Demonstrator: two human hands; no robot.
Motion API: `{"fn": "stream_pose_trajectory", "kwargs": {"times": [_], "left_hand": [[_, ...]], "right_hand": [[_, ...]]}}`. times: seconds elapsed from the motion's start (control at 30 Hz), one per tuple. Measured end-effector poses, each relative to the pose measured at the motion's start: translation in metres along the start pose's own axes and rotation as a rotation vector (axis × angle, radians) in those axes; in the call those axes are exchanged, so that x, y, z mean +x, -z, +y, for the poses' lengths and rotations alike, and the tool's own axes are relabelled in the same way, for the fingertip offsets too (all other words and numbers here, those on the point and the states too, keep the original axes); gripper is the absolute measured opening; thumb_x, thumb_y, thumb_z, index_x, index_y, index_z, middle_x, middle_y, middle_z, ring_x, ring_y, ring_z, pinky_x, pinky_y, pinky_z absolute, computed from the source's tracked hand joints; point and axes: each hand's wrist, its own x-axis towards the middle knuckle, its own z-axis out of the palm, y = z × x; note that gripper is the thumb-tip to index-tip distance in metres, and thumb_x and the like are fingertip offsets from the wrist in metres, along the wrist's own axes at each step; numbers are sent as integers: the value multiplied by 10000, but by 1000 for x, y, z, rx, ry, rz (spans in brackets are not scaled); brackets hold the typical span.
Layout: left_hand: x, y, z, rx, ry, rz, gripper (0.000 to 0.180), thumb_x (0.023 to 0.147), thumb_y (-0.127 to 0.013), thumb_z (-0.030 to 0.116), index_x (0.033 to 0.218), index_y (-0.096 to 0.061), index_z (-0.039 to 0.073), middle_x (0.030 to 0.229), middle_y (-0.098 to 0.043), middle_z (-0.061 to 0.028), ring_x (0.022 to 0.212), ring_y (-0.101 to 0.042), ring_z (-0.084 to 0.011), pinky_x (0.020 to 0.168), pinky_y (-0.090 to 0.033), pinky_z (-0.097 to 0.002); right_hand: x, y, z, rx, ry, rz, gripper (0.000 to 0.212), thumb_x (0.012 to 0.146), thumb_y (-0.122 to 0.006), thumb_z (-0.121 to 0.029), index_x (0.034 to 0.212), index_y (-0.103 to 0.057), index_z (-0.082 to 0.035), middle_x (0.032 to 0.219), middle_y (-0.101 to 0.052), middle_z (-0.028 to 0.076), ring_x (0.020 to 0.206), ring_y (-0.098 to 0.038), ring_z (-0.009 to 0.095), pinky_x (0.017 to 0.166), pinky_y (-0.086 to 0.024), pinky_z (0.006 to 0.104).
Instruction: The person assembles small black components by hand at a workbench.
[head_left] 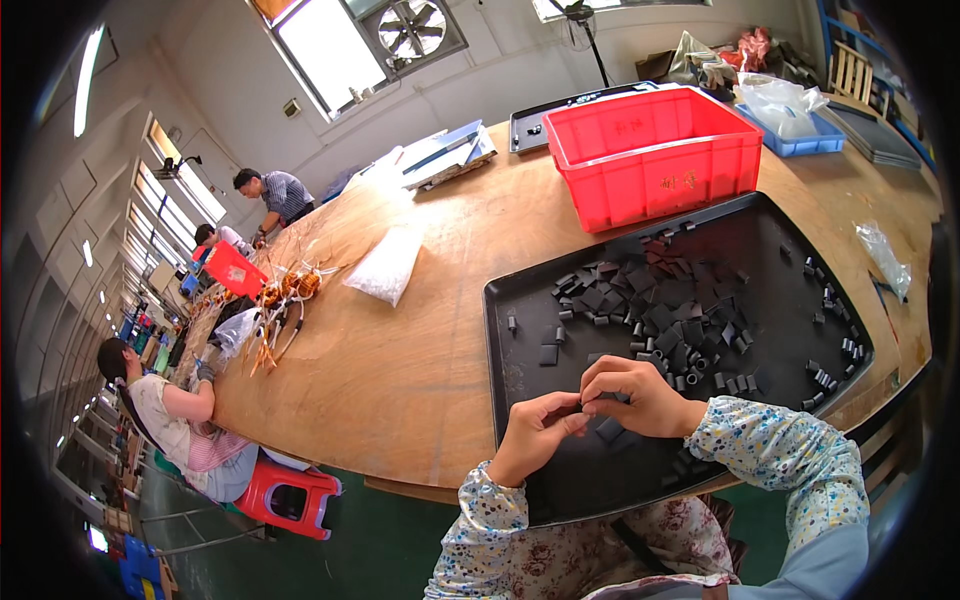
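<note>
Together, We Pinch a Piece [586, 407] Over the Tray [518, 368]

Between the fingertips of our left hand [532, 435] and right hand [645, 396], we grasp the small dark piece, mostly hidden by our fingers, above the near part of the black tray. Beyond our hands, we see black squares [656, 318] and short tubes [692, 379] heaped and scattered in it. By its far edge stands a red bin [665, 165]; a white bag [387, 266] lies on the table [390, 385] to our left.

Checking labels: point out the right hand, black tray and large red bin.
right hand [643, 398]: head view, back of the hand.
black tray [520, 385]: head view, bare floor near its left edge.
large red bin [652, 184]: head view, near side wall.
</note>
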Motion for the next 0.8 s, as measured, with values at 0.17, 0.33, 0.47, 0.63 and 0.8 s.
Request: {"fn": "stream_pose_trajectory", "kwargs": {"times": [0.17, 0.33, 0.47, 0.63, 0.8], "left_hand": [[-1, 0, 3, 49, -35, 84, 252, 924, -666, 37, 1160, -658, -50, 979, -711, -75, 891, -667, -127, 770, -547, -259], [-9, 16, 13, 690, -343, 339, 265, 849, -696, 17, 1113, -713, 37, 934, -719, -103, 903, -672, -216, 790, -535, -323], [-22, 27, 6, 1048, -374, 336, 266, 772, -743, 69, 1037, -741, 94, 887, -712, -84, 901, -641, -267, 905, -473, -409], [-31, 27, 12, 1115, -465, 272, 96, 787, -767, 131, 875, -747, 99, 825, -688, -41, 899, -630, -240, 938, -444, -452], [-32, 23, 11, 1118, -435, 214, 90, 798, -772, 159, 842, -738, 88, 786, -661, -41, 821, -624, -245, 901, -468, -413]], "right_hand": [[2, 0, 2, -40, 13, 43, 171, 810, -737, -6, 960, -660, -38, 959, -626, 78, 858, -654, 245, 743, -542, 340], [-1, 6, 15, -269, 29, 47, 161, 848, -710, -85, 1001, -661, -83, 937, -622, 65, 879, -619, 271, 783, -505, 378], [-5, 8, 19, -401, 59, -5, 120, 871, -674, -124, 988, -652, -104, 916, -623, 40, 886, -605, 256, 789, -475, 376], [-5, 8, 23, -432, 73, -17, 97, 870, -660, -113, 967, -655, -105, 908, -625, 34, 884, -608, 249, 785, -473, 373], [-7, 8, 26, -470, 83, -34, 84, 867, -661, -116, 950, -657, -106, 902, -628, 28, 884, -609, 244, 785, -470, 371]]}}
